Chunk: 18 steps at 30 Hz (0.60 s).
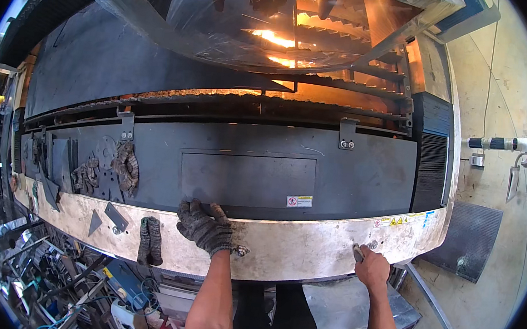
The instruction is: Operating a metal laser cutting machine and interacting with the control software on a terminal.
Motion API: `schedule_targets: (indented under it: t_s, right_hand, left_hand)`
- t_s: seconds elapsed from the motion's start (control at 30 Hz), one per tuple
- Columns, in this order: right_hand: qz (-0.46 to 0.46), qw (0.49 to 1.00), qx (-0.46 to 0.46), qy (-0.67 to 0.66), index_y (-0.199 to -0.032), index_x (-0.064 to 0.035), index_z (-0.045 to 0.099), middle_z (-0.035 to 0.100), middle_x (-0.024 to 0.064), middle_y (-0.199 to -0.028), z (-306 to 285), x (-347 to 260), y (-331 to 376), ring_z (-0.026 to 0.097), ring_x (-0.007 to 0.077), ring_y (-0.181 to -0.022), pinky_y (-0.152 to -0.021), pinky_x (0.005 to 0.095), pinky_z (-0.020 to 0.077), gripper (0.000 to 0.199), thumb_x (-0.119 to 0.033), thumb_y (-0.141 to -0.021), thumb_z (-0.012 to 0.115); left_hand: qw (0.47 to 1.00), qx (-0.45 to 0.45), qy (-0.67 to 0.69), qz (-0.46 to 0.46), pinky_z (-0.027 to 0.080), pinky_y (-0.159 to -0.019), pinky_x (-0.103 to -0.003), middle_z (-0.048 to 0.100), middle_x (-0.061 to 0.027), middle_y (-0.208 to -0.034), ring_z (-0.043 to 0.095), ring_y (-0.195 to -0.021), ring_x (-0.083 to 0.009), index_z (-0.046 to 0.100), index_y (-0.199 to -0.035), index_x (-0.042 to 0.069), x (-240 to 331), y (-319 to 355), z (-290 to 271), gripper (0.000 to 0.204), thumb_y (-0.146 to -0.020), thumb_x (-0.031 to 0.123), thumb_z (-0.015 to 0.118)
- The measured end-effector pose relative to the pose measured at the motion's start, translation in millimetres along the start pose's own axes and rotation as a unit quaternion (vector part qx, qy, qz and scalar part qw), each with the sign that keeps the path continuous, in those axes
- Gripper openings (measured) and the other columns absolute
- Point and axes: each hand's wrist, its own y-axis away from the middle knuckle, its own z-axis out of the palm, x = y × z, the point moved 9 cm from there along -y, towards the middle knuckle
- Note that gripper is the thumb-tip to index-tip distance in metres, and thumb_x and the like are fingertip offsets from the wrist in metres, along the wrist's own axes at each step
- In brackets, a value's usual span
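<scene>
My left hand (203, 227), in a dirty dark knit glove, lies on the worn pale ledge (306, 246) of a large machine. Its fingers are apart and hold nothing; a bolt (241, 250) sits beside the wrist. Farther right, my bare right hand (373, 267) closes on a small grey metal piece (358, 253) against the same ledge. What that piece is I cannot make out. Left of my gloved hand, a dark glove (151, 241) hangs over the ledge, near a small dark plate (116, 216) and a triangular offcut (95, 222).
Beyond the dark front panel (362, 179), orange light glows among toothed slats (345, 87) under a film-wrapped frame (126, 18). More gloves (126, 168) and flat metal parts lie at the left. Scrap metal (73, 267) is heaped lower left; a dark mat (465, 238) lies at right.
</scene>
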Motion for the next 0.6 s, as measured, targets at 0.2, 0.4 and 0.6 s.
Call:
schedule_targets:
  t_s: [0.2,0.4,0.6]
  right_hand:
    - [0.000,1.000,-0.005,0.001,-0.113,-0.0158,0.069,0.072,0.0221,-0.089,-2.8,-3.4,0.8,0.070,0.0411,-0.085,-0.078,0.0505,0.0562,0.037,-0.016,-0.076,0.063]
    - [0.002,1.000,-0.005,-0.001,-0.113,-0.0162,0.069,0.071,0.0227,-0.089,-3.7,-3.3,0.9,0.070,0.0416,-0.085,-0.078,0.0510,0.0561,0.037,-0.017,-0.076,0.063]
    - [0.004,1.000,-0.017,0.009,-0.113,-0.0162,0.068,0.071,0.0230,-0.090,-1.6,-2.8,-0.2,0.070,0.0416,-0.086,-0.078,0.0508,0.0560,0.036,-0.018,-0.078,0.063]
  left_hand:
    - [1.000,-0.022,0.000,-0.008,0.035,-0.104,-0.051,0.061,-0.0159,-0.120,0.053,-0.122,-0.0345,0.062,-0.112,0.006,1.7,-1.7,1.3,0.043,-0.076,0.026,0.073]
    - [1.000,0.007,0.025,-0.004,0.031,-0.107,-0.056,0.057,-0.0181,-0.128,0.050,-0.127,-0.0362,0.063,-0.110,0.006,-3.7,1.8,3.6,0.043,-0.075,0.027,0.072]
    - [1.000,-0.011,0.026,-0.007,0.029,-0.109,-0.056,0.056,-0.0183,-0.130,0.048,-0.129,-0.0359,0.062,-0.114,0.006,-5.3,2.4,6.9,0.045,-0.075,0.028,0.072]
